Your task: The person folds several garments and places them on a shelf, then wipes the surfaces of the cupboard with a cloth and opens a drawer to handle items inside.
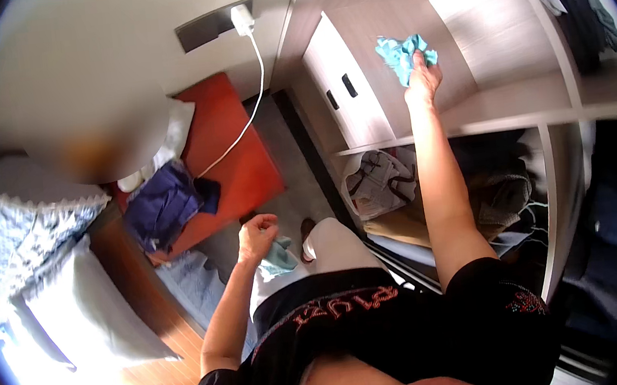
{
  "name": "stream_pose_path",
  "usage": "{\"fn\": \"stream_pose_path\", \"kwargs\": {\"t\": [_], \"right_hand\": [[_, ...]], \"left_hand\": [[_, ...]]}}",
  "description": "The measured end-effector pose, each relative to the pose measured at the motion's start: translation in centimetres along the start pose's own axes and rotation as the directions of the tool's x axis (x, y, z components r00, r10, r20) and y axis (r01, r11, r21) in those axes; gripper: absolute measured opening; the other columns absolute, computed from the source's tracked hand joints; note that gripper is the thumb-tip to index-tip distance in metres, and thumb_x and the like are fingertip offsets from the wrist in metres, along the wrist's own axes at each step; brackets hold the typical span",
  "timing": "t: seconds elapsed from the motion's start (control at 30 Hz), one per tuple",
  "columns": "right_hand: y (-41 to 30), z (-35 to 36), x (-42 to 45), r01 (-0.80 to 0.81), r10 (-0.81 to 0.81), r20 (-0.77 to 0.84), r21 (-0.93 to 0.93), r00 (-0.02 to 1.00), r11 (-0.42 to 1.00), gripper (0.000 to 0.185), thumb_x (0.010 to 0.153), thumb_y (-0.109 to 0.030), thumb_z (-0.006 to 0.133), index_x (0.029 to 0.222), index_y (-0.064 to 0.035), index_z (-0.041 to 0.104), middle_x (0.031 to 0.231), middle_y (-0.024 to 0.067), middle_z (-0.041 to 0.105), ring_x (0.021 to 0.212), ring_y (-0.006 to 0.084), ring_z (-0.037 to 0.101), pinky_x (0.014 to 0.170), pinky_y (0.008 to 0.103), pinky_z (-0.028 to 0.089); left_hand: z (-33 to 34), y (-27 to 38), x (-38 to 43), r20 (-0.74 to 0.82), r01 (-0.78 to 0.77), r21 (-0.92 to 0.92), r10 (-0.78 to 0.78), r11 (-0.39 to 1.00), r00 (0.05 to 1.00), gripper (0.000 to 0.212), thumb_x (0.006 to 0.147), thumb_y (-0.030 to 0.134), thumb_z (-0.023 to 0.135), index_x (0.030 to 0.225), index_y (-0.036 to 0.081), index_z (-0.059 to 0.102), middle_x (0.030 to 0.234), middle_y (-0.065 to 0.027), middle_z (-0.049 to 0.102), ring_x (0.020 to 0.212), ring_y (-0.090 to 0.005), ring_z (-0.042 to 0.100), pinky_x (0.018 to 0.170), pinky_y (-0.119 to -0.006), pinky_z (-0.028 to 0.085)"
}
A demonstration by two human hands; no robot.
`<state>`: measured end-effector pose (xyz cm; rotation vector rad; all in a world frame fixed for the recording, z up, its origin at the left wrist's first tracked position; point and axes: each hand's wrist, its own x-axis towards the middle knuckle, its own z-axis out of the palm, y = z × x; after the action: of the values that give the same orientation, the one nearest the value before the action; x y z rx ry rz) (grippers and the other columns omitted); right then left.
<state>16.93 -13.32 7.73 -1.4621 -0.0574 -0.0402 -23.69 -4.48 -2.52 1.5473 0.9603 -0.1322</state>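
Note:
My right hand (424, 78) grips a crumpled turquoise cloth (400, 59) inside an upper compartment of a wood-grain wardrobe (462, 103). The arm reaches over the shelf edge, and the cloth is in front of the back panel; whether it touches the panel I cannot tell. Low in front of my body, my left hand (257, 238) has its fingers curled around a pale green cloth (278, 259), which hangs down before my light trousers. Left of the turquoise cloth, inside the compartment, is a white drawer front (344, 90) with two dark handle slots.
Below the shelf lie a white bag (378, 182) and folded clothes (402, 227). Dark garments (570, 1) hang at right. A white charger (242, 19) trails its cable over a red-orange tabletop (243, 165) holding dark blue fabric (163, 205). A pillow (92, 305) is at lower left.

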Motion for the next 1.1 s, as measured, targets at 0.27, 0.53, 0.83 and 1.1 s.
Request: {"fn": "stream_pose_path", "kwargs": {"t": [0.27, 0.53, 0.83, 1.1], "right_hand": [[14.8, 2.2, 14.5, 0.552, -0.116, 0.545, -0.833, 0.831, 0.041, 0.041, 0.083, -0.037, 0.047, 0.113, -0.0103, 0.049, 0.118, 0.0108, 0.049, 0.111, 0.0338, 0.043, 0.087, 0.0451, 0.038], [17.2, 1.8, 27.7, 0.624, -0.195, 0.601, -0.777, 0.775, 0.085, 0.045, 0.087, -0.033, 0.039, 0.122, -0.0046, 0.041, 0.13, 0.0101, 0.038, 0.121, 0.0329, 0.032, 0.1, 0.0409, 0.024], [17.3, -5.4, 43.6, 0.371, -0.054, 0.375, -0.926, 0.925, -0.073, 0.054, 0.085, -0.042, 0.036, 0.122, -0.0025, 0.039, 0.12, 0.0197, 0.046, 0.114, 0.0352, 0.04, 0.096, 0.0419, 0.03], [15.7, -10.4, 52.8, 0.542, 0.12, 0.569, -0.666, 0.813, -0.512, 0.032, 0.079, -0.026, 0.044, 0.092, 0.0003, 0.058, 0.091, 0.0205, 0.058, 0.087, 0.0336, 0.055, 0.079, 0.0404, 0.041]], "left_hand": [[2.3, 16.1, 17.2, 0.006, -0.543, 0.04, 0.543, 0.839, 0.84, 0.021, 0.071, 0.006, 0.057, 0.091, 0.003, 0.061, 0.074, -0.008, 0.061, 0.066, -0.0143, 0.058, 0.06, -0.025, 0.046], [10.7, 29.3, 31.6, -0.121, -0.815, 0.254, 0.854, 0.52, 0.507, 0.015, 0.071, 0.002, 0.054, 0.084, 0.005, 0.06, 0.072, -0.0111, 0.057, 0.057, -0.024, 0.059, 0.055, -0.031, 0.048], [17.3, 32.6, 41.5, 0.09, -0.714, 0.616, 0.871, 0.332, 0.483, 0.015, 0.072, 0.007, 0.055, 0.086, 0.008, 0.059, 0.081, -0.0102, 0.058, 0.078, -0.0246, 0.06, 0.066, -0.032, 0.051], [17.3, 32.5, 41.9, -0.013, -0.793, 0.537, 0.943, 0.286, 0.331, 0.013, 0.068, 0.009, 0.06, 0.082, 0.008, 0.06, 0.076, -0.0068, 0.055, 0.072, -0.0217, 0.06, 0.062, -0.031, 0.051]]}}
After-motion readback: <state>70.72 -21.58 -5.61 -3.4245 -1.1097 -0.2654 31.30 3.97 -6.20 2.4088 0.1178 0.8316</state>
